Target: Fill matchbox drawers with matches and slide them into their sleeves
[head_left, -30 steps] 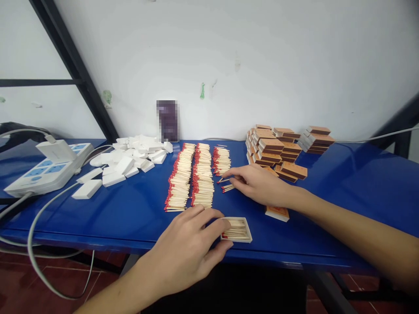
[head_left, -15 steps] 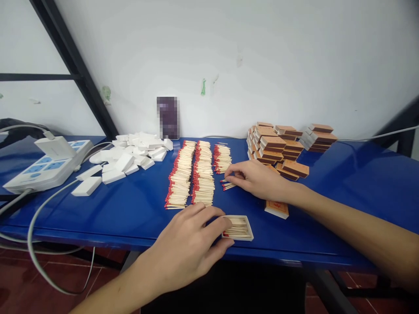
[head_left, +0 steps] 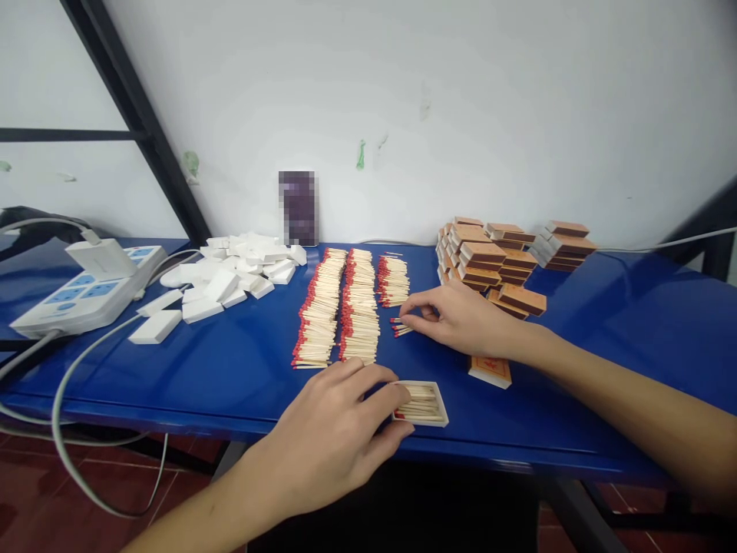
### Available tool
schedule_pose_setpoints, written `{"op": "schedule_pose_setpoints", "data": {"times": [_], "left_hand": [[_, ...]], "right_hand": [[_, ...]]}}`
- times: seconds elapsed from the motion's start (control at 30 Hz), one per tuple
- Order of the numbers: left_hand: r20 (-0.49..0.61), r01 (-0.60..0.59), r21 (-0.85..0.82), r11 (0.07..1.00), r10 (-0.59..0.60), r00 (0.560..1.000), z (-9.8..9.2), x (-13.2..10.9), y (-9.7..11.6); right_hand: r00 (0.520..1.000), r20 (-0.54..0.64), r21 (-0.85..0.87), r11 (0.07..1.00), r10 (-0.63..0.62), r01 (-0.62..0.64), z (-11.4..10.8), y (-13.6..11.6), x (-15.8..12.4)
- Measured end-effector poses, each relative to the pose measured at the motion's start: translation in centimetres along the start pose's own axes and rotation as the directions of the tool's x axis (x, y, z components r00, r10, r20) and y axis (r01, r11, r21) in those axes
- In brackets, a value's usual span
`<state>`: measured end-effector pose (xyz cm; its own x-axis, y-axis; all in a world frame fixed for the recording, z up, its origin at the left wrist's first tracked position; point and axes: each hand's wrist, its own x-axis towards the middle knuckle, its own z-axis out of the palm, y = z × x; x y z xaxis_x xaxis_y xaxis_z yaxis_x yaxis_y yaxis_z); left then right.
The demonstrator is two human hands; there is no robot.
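My left hand (head_left: 337, 430) rests near the front edge of the blue table (head_left: 219, 369), its fingers curled around the left end of a small white tray of matches (head_left: 423, 404). My right hand (head_left: 461, 316) lies further back with its fingertips pinched over a few loose red-tipped matches (head_left: 399, 328). Just beyond them is a short row of matches (head_left: 392, 281), with two long rows of matches (head_left: 341, 315) to its left. An orange matchbox sleeve (head_left: 489, 370) lies beside my right wrist.
A heap of empty white trays (head_left: 230, 276) sits at the back left. Stacked orange matchboxes (head_left: 495, 261) stand at the back right. A white power strip (head_left: 80, 288) with grey cables (head_left: 63, 384) occupies the left end. A blurred dark object (head_left: 298, 207) leans on the wall.
My right hand's fingertips have closed in slightly on the loose matches. My left hand has stayed on the tray. The view has shifted a little.
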<state>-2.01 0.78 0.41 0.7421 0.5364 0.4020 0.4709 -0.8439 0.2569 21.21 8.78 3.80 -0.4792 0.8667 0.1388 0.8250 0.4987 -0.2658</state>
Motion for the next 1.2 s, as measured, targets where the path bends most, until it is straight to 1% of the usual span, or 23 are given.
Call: {"op": "schedule_pose_setpoints", "data": {"times": [0.1,0.2,0.33,0.7,0.83,1.0,1.2], "left_hand": [[-0.008,-0.008,0.004,1.000,0.008,1.000,-0.1,0.0,0.0],[-0.011,-0.005,0.008,1.000,0.005,1.000,-0.1,0.0,0.0],[-0.005,0.001,0.006,1.000,-0.001,1.000,0.0,-0.1,0.1],[0.004,0.001,0.007,1.000,-0.001,1.000,-0.1,-0.1,0.1],[0.006,0.000,0.006,1.000,0.000,1.000,-0.1,-0.1,0.1],[0.003,-0.002,0.012,1.000,0.002,1.000,-0.1,0.0,0.1],[0.003,-0.004,0.016,1.000,0.004,1.000,-0.1,0.0,0.1]], "right_hand": [[0.998,0.049,0.006,0.999,0.033,-0.033,-0.4,-0.2,-0.3],[0.998,0.064,-0.004,1.000,0.012,-0.012,-0.5,-0.2,-0.6],[0.998,0.053,-0.027,0.999,-0.038,0.039,-0.3,0.0,-0.6],[0.999,-0.014,-0.017,0.999,-0.029,0.028,0.1,-0.4,-0.5],[0.998,-0.060,-0.039,0.999,0.017,-0.019,0.2,0.1,-0.4],[0.998,-0.026,-0.099,0.993,0.064,-0.067,0.2,0.6,-0.1],[0.997,-0.009,-0.123,0.990,0.073,-0.073,0.3,0.7,0.0]]}}
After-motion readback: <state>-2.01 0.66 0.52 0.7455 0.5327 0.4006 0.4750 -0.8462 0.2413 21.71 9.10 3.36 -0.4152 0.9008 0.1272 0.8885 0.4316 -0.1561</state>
